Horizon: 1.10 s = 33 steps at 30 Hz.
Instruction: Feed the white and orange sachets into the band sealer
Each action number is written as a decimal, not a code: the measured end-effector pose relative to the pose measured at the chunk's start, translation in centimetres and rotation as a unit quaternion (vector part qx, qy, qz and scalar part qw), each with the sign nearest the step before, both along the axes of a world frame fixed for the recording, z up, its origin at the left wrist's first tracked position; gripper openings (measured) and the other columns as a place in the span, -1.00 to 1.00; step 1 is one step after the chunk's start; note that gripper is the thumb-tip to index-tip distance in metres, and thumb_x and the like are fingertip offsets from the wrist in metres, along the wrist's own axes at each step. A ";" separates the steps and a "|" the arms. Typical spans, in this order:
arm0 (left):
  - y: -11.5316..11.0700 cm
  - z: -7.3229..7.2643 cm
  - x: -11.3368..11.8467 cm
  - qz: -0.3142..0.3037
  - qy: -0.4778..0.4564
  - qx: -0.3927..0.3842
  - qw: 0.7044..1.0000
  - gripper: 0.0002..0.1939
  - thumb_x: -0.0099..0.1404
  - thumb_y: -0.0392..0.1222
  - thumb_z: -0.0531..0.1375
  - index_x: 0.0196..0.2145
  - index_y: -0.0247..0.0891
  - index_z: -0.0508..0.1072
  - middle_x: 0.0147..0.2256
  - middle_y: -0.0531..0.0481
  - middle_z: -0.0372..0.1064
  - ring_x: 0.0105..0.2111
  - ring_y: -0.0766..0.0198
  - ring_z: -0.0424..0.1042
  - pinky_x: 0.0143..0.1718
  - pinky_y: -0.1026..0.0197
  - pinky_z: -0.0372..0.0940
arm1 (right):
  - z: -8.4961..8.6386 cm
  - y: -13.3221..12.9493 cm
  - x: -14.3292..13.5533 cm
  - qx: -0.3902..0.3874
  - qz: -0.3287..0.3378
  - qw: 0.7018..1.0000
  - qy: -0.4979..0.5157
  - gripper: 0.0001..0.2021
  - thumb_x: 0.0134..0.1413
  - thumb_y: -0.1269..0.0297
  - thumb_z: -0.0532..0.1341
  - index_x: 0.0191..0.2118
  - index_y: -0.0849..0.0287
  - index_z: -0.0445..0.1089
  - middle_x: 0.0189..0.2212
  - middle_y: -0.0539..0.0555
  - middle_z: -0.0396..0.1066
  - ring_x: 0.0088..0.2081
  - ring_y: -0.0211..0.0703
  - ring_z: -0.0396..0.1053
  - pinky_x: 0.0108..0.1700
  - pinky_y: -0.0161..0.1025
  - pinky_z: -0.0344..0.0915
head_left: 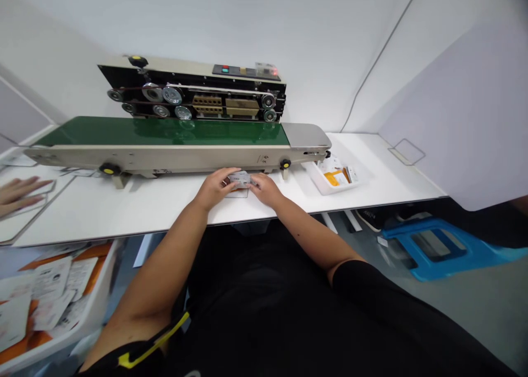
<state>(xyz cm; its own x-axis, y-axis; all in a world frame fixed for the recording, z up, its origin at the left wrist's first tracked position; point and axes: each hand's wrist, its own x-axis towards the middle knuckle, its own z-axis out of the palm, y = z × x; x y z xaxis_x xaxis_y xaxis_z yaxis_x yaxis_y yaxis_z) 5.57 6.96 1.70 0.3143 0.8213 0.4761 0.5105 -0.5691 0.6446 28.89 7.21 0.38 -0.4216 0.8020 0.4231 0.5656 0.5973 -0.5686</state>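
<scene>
Between my two hands is a small grey printed packet [240, 178], held just above the white table [165, 201] in front of the machine. My left hand [215, 187] has its fingers closed on the packet's left side. The right edge is pinched by my right hand [265, 189]. A bit of orange shows under the packet, partly hidden by my fingers. Directly behind my hands runs the front side of a band sealer [198, 157], with a green conveyor belt [223, 132] and a row of metal wheels above it.
Right of the sealer stands a white tray [330, 189] with orange and white packets. A larger white bin [103, 305] of orange and white packets is at the lower left. Another person's hand [18, 195] rests at the table's left end. A blue plastic stool [433, 270] is on the floor.
</scene>
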 end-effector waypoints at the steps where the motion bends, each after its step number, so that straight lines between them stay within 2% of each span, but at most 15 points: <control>1: 0.0 0.0 0.0 0.005 -0.001 0.007 1.000 -0.54 0.34 0.12 0.27 0.07 -0.19 0.52 0.00 -0.14 0.55 -0.27 0.18 0.54 -0.09 0.08 0.49 | 0.0 0.0 0.0 -0.003 0.001 1.000 0.003 -0.89 0.31 0.26 0.27 -0.20 0.16 0.51 -0.23 0.12 0.53 -0.14 -0.02 0.36 -0.04 -0.16 0.27; 3: 0.1 -0.1 0.0 0.016 -0.016 -0.002 1.000 -0.58 0.34 0.16 0.26 -0.04 -0.21 0.55 -0.10 -0.12 0.57 -0.28 0.16 0.54 -0.12 0.08 0.49 | 0.0 0.0 0.0 -0.015 -0.006 1.000 0.016 -0.86 0.26 0.26 0.32 -0.11 0.15 0.52 -0.19 0.12 0.53 -0.14 -0.03 0.36 -0.07 -0.17 0.28; 5: 0.0 -0.2 0.0 0.022 -0.027 -0.020 0.999 -0.58 0.34 0.17 0.27 -0.06 -0.21 0.54 -0.15 -0.10 0.57 -0.27 0.15 0.55 -0.16 0.11 0.49 | 0.0 0.0 0.0 -0.028 -0.019 0.999 0.023 -0.84 0.26 0.28 0.32 -0.07 0.13 0.52 -0.20 0.10 0.52 -0.16 -0.04 0.37 -0.08 -0.18 0.28; 9: -0.2 0.2 0.0 -0.009 0.004 -0.003 1.000 -0.46 0.32 0.14 0.30 0.16 -0.16 0.48 0.07 -0.15 0.52 -0.05 0.07 0.54 -0.14 0.15 0.46 | 0.0 0.1 0.1 -0.022 0.003 1.000 0.006 -0.93 0.31 0.33 0.26 -0.19 0.15 0.52 -0.24 0.10 0.51 -0.14 -0.03 0.37 -0.05 -0.16 0.28; 11: -0.3 0.6 0.0 -0.024 0.022 0.018 0.999 -0.48 0.35 0.12 0.28 0.18 -0.14 0.49 0.08 -0.16 0.51 -0.01 0.06 0.51 -0.13 0.15 0.45 | -0.1 0.2 0.0 -0.007 0.025 1.000 -0.007 -0.92 0.31 0.33 0.26 -0.22 0.15 0.51 -0.23 0.12 0.52 -0.11 -0.02 0.37 0.00 -0.14 0.28; 15: -0.3 0.8 -0.1 0.007 0.024 0.042 0.999 -0.65 0.36 0.11 0.26 -0.12 -0.21 0.58 -0.19 -0.11 0.55 -0.17 0.09 0.51 -0.15 0.11 0.42 | -0.3 0.0 0.1 0.015 -0.002 0.999 0.032 -0.87 0.34 0.26 0.24 -0.12 0.14 0.51 -0.16 0.15 0.54 -0.07 0.00 0.38 0.05 -0.11 0.29; 17: -0.4 0.7 -0.1 0.028 0.034 0.026 0.999 -0.66 0.33 0.12 0.28 -0.18 -0.22 0.56 -0.25 -0.07 0.54 -0.24 0.10 0.50 -0.15 0.10 0.41 | -0.2 -0.2 0.2 0.025 -0.020 0.997 0.069 -0.85 0.35 0.22 0.23 -0.09 0.13 0.50 -0.14 0.13 0.53 -0.08 -0.01 0.39 0.05 -0.11 0.30; 19: -0.5 0.7 0.0 0.024 0.038 0.002 0.999 -0.60 0.31 0.12 0.30 -0.05 -0.20 0.55 -0.14 -0.09 0.56 -0.20 0.09 0.52 -0.12 0.10 0.42 | -0.1 -0.4 0.3 0.029 -0.030 0.994 0.096 -0.84 0.35 0.19 0.22 -0.11 0.12 0.50 -0.17 0.12 0.52 -0.11 -0.03 0.40 0.01 -0.13 0.31; 22: -0.6 0.8 0.1 -0.028 0.037 -0.007 0.999 -0.43 0.34 0.09 0.28 0.23 -0.15 0.43 0.15 -0.13 0.48 0.05 0.03 0.51 0.07 0.09 0.39 | 0.2 -0.6 0.4 0.022 -0.044 0.993 0.111 -0.83 0.34 0.16 0.22 -0.13 0.10 0.50 -0.22 0.09 0.51 -0.15 -0.05 0.40 -0.04 -0.14 0.32; 24: -0.5 0.9 0.1 -0.054 0.045 0.005 0.998 -0.49 0.39 0.08 0.21 0.21 -0.15 0.46 0.15 -0.14 0.49 0.10 0.02 0.48 0.13 0.07 0.36 | 0.3 -0.7 0.4 0.014 -0.043 0.993 0.109 -0.83 0.33 0.15 0.22 -0.14 0.10 0.50 -0.23 0.09 0.51 -0.15 -0.04 0.40 -0.03 -0.14 0.32; 28: -0.3 0.8 0.0 -0.011 0.050 0.003 0.999 -0.63 0.39 0.11 0.17 -0.09 -0.21 0.56 -0.14 -0.11 0.58 -0.15 0.07 0.52 -0.10 0.10 0.40 | 0.3 -0.7 0.3 0.004 -0.013 0.992 0.127 -0.78 0.27 0.15 0.27 -0.05 0.11 0.50 -0.13 0.11 0.54 -0.08 -0.04 0.42 0.01 -0.14 0.33; 31: -0.4 0.6 -0.2 0.015 0.034 -0.029 0.999 -0.67 0.38 0.13 0.19 -0.19 -0.20 0.51 -0.26 -0.02 0.56 -0.29 0.16 0.48 -0.26 0.18 0.35 | 0.2 -0.6 0.1 -0.035 -0.003 0.991 0.129 -0.69 0.18 0.18 0.34 0.03 0.12 0.48 -0.10 0.10 0.55 -0.10 -0.05 0.45 -0.06 -0.18 0.34; 33: -0.4 0.6 -0.3 0.010 0.025 -0.038 0.999 -0.67 0.39 0.13 0.19 -0.23 -0.20 0.49 -0.29 0.01 0.54 -0.33 0.20 0.46 -0.29 0.20 0.32 | 0.2 -0.6 0.1 -0.058 -0.006 0.992 0.111 -0.73 0.18 0.21 0.34 -0.01 0.11 0.50 -0.16 0.07 0.55 -0.16 -0.08 0.45 -0.12 -0.20 0.34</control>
